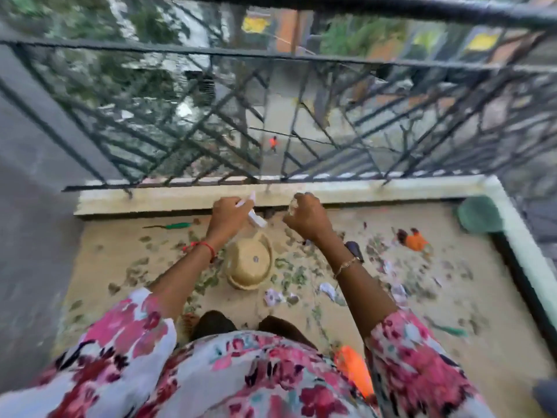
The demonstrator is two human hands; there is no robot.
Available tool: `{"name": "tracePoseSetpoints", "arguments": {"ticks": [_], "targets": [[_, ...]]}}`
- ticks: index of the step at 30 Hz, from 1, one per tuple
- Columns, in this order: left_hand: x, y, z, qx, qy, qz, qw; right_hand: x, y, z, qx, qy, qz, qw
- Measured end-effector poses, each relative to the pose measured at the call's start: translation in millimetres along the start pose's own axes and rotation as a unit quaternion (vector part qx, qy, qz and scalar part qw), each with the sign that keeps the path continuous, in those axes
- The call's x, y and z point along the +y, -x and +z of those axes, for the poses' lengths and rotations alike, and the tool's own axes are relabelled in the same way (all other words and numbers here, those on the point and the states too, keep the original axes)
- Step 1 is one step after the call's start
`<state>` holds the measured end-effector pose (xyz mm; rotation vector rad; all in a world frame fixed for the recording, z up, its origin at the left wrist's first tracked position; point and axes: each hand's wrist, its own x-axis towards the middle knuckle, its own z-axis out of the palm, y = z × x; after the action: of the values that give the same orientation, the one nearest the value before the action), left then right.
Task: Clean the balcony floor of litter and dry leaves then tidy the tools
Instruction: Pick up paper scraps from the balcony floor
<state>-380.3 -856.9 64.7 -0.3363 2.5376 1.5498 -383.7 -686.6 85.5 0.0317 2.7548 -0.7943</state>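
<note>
The frame is blurred by motion. My left hand [229, 213] grips a white scrap of litter [256, 219], raised in front of me over the balcony floor [105, 257]. My right hand [304, 215] is curled, with something small and pale at its fingertips that I cannot make out. Below both hands a tan round basket [249, 263] stands on the floor. Dry green leaves [297, 274] and paper scraps [272, 297] lie scattered around it. An orange scrap [416, 241] lies to the right.
A dark metal railing [271, 116] on a low pale kerb [180, 196] closes the front and right sides. A green-handled tool [177, 225] lies by the kerb. A green round object [479, 214] sits in the far right corner. An orange item [352, 369] lies near my feet.
</note>
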Motion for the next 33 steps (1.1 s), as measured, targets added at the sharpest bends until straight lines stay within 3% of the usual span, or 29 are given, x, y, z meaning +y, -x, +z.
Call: {"name": "tracePoseSetpoints", "arguments": {"ticks": [6,12,21,29,33], "targets": [[39,4,102,-0.114,0.041,-0.006,0.993,108,55,-41,0.069,-0.059,0.120,0.989],[77,11,177,-0.229,0.029,-0.018,0.973,179,94,-59,0.168,-0.138,0.234,0.948],[113,-25,297,-0.359,0.001,-0.029,0.933,254,114,-85,0.204,-0.177,0.354,0.896],[158,1,391,-0.432,-0.025,-0.051,0.900,321,144,-94,0.301,-0.235,0.441,0.813],[183,28,450,-0.492,-0.052,-0.060,0.867,370,160,-99,0.352,-0.259,0.473,0.765]]}}
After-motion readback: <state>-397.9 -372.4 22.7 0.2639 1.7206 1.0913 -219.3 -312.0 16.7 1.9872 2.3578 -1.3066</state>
